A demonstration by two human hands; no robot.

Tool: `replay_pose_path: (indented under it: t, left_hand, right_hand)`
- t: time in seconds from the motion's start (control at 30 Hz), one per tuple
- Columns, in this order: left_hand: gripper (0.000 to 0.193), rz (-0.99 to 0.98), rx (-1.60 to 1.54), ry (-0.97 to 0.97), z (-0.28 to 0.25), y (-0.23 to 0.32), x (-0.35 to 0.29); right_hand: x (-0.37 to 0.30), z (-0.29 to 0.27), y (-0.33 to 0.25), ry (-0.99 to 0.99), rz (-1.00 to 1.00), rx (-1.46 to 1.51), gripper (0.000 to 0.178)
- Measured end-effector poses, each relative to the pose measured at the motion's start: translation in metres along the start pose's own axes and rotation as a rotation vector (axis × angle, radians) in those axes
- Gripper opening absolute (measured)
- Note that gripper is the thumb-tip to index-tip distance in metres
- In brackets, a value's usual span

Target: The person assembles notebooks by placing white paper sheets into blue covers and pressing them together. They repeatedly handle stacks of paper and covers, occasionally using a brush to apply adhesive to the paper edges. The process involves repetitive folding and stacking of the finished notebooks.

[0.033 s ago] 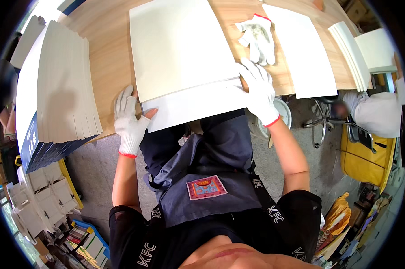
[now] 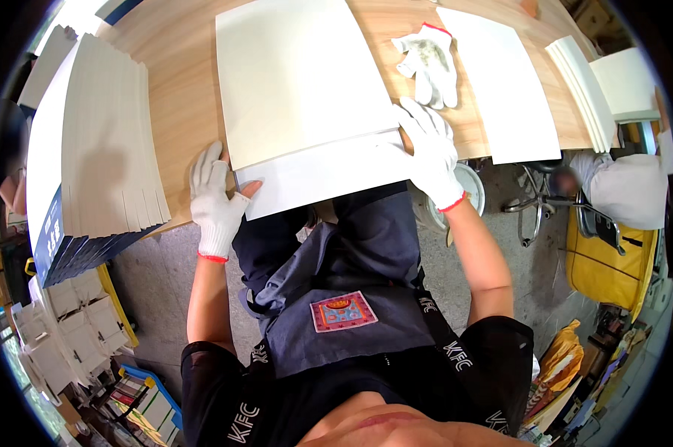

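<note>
A large cream-white sheet of paper or board (image 2: 299, 82) lies on the table in front of me. Its near edge is slightly raised over a white sheet (image 2: 314, 175), which sticks out past the table edge above my lap. My left hand (image 2: 215, 197), in a white knit glove with a bare thumb tip, is at the left edge of the sheets. Its fingers are stretched out along the side, with the thumb at the white sheet's corner. My right hand (image 2: 429, 153), gloved too, lies with extended fingers along the right edge; its thumb is partly hidden.
A tall stack of blue-covered, thick paper blocks (image 2: 106, 149) stands at the left. To the right lie a loose, soiled glove (image 2: 429, 63), another white sheet (image 2: 504, 89) and several white boards (image 2: 582, 89). Beyond the table are a bucket (image 2: 467, 190) and a chair (image 2: 534, 201).
</note>
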State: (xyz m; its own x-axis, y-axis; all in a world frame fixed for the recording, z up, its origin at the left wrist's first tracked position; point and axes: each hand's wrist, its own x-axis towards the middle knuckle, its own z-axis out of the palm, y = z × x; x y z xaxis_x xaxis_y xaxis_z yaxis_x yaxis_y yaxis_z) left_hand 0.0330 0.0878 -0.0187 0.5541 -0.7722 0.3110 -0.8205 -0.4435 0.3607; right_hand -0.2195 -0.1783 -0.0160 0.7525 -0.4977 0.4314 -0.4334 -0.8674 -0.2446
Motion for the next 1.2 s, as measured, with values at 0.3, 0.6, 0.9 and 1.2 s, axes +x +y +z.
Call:
replay_pose_path:
  t: [0.3,0.6,0.9,1.2]
  left_hand:
    - [0.070,0.054,-0.055,0.043,-0.0019,-0.0016,0.0007]
    - [0.068,0.033,-0.013,-0.013,-0.0025,0.0008,0.0031]
    - [0.065,0.024,-0.012,-0.030,-0.0069,0.0052,0.0031]
    - [0.066,0.029,-0.029,-0.008,-0.0048,-0.0001,0.0009]
  right_hand:
    - [0.0016,0.0026,-0.0006,-0.031,0.016,0.037,0.062]
    - [0.0002,-0.0014,-0.0026,-0.027,-0.004,0.022,0.060]
    - [0.0002,-0.0034,-0.0037,0.009,0.002,0.045,0.063]
    - [0.0015,0.0003,-0.0026,-0.019,0.026,0.041,0.067]
